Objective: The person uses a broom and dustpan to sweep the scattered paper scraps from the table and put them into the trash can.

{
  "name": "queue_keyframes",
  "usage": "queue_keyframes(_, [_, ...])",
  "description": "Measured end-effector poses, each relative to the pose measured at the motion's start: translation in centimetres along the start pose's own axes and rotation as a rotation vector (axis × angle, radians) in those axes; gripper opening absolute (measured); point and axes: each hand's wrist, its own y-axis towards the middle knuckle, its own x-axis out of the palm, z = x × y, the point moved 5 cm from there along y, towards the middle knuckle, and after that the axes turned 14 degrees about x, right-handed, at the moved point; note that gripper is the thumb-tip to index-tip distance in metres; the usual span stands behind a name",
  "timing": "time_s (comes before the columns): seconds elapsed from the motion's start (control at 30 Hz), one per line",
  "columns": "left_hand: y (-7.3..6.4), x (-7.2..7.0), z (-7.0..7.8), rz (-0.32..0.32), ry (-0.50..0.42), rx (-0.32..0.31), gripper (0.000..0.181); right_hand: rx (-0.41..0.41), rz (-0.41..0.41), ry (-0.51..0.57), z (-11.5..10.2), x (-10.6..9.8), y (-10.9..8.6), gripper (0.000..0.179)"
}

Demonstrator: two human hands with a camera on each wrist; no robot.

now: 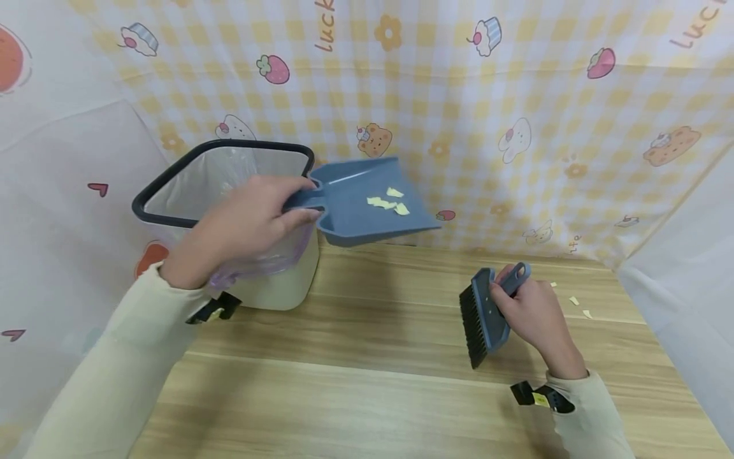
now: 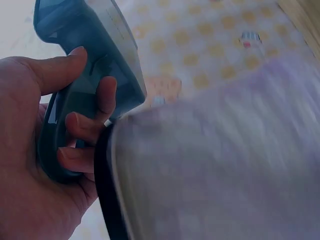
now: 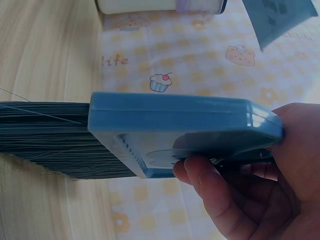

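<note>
In the head view my left hand (image 1: 252, 213) grips the handle of a blue dustpan (image 1: 355, 185), held up beside and partly over the rim of a lined trash bin (image 1: 281, 287). Several pale yellow scraps (image 1: 385, 204) lie on the pan. The left wrist view shows the fingers curled round the dustpan handle (image 2: 55, 135), close to the bin's dark rim (image 2: 107, 185). My right hand (image 1: 536, 312) holds a blue hand brush (image 1: 490, 312) above the table at the right, its dark bristles (image 3: 50, 135) pointing left in the right wrist view.
A few more scraps (image 1: 574, 301) lie on the wooden table (image 1: 367, 408) behind the right hand. A purple-edged clear bag lines the bin. Behind the table hangs a yellow checked cloth (image 1: 355, 95) with printed figures; white cloth (image 1: 688, 319) hangs at the right side.
</note>
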Motion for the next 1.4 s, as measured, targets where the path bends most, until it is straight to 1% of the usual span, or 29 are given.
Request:
queue_keyframes(0.13, [-1.4,-1.4,-1.6,0.012,0.053,-0.047,0.042,-0.006,0.003,0.004,-0.1,0.0,0.1,0.012])
queue_keyframes(0.27, [-2.9,-2.7,-2.9,0.055,0.108,-0.056,0.039,-0.017,0.006,0.005,-0.1,-0.1,0.1,0.012])
queue_keyframes(0.4, [-4.4,-3.7,-4.2,0.076,0.138,-0.089,0.037,-0.01,0.001,0.002,0.0,0.0,0.1,0.011])
queue_keyframes(0.57, [-6.5,-4.6,-6.6,0.07,0.119,-0.191,0.043,-0.004,-0.002,-0.001,0.0,-0.1,0.0,0.012])
queue_keyframes(0.67, [-7.9,-4.9,-7.8,0.055,0.105,-0.262,0.047,-0.009,-0.003,-0.004,0.1,-0.1,0.0,0.013])
queue_keyframes(0.73, [-8.7,-5.2,-8.5,0.053,0.108,-0.289,0.048,-0.002,-0.007,-0.003,0.1,-0.1,0.0,0.013])
queue_keyframes(0.83, [-10.0,-5.6,-9.4,0.055,0.124,-0.323,0.047,0.006,-0.009,-0.004,0.1,-0.1,0.0,0.013])
queue_keyframes(0.97, [-11.7,-6.2,-10.6,0.069,0.171,-0.367,0.047,0.016,-0.015,-0.005,0.2,-0.1,0.1,0.012])
queue_keyframes(1.1, [-13.1,-6.6,-11.4,0.079,0.246,-0.408,0.047,0.023,-0.026,-0.007,0.1,-0.1,0.0,0.014])
queue_keyframes(1.17, [-13.5,-6.8,-11.5,0.087,0.289,-0.41,0.045,0.026,-0.03,-0.006,0.1,0.0,0.0,0.014])
queue_keyframes(1.27, [-13.8,-7.0,-11.2,0.106,0.367,-0.387,0.045,0.029,-0.029,-0.006,0.2,0.0,0.0,0.015])
queue_keyframes(1.37, [-13.5,-7.1,-10.2,0.147,0.463,-0.326,0.046,0.03,-0.028,-0.005,0.2,0.0,0.0,0.015])
queue_keyframes(1.4, [-13.4,-7.2,-9.7,0.165,0.501,-0.294,0.047,0.03,-0.027,-0.005,0.2,0.0,0.0,0.015])
